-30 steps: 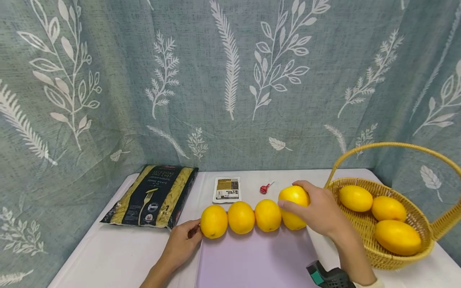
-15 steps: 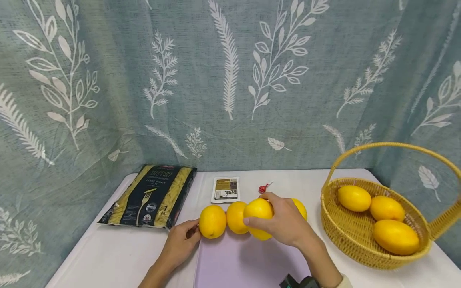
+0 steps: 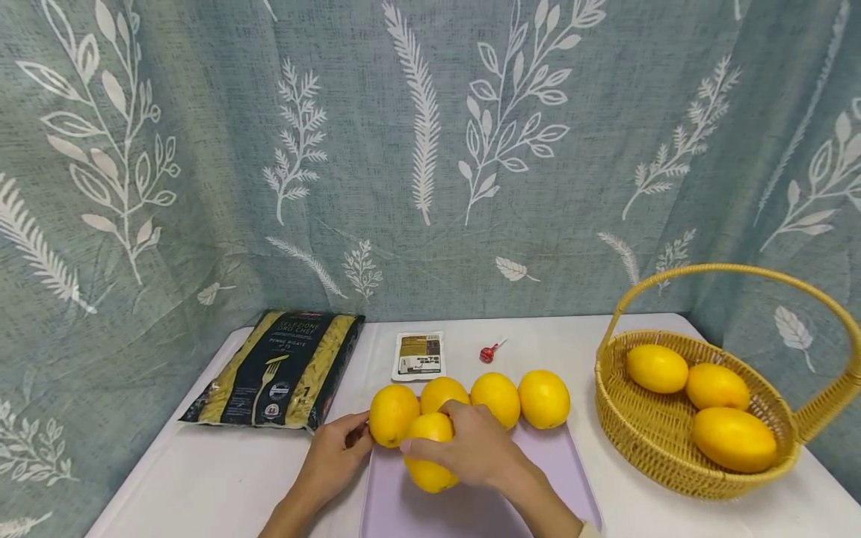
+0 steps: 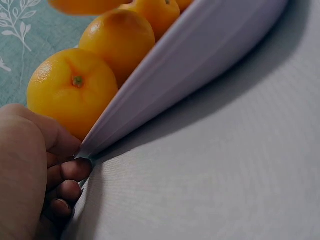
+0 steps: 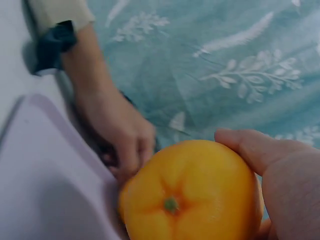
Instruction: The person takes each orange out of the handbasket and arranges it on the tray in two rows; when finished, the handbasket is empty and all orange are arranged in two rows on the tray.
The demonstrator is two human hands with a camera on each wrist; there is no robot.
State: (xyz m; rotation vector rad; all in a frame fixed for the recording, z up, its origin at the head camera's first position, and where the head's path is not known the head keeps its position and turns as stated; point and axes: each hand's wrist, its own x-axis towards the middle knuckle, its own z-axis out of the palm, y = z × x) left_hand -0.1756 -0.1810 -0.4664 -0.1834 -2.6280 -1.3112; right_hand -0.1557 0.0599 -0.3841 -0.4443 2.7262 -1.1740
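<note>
One orange (image 3: 429, 472), gripped by the right hand (image 3: 474, 447), has moved left over the tray (image 3: 561, 471) the left hand (image 3: 338, 451) pinches.

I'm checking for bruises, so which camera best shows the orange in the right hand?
The right wrist view: the orange looms largest there, stem spot toward the camera, lower edge cropped. The head view shows it smaller, partly behind the right hand. The left wrist view has a cut-off fruit at its top edge, possibly this one.

The pasta bag (image 3: 274, 370) reads "SELEZIONE ORO CHEF" and "PENNE RIGATE" (plus a "1").
</note>
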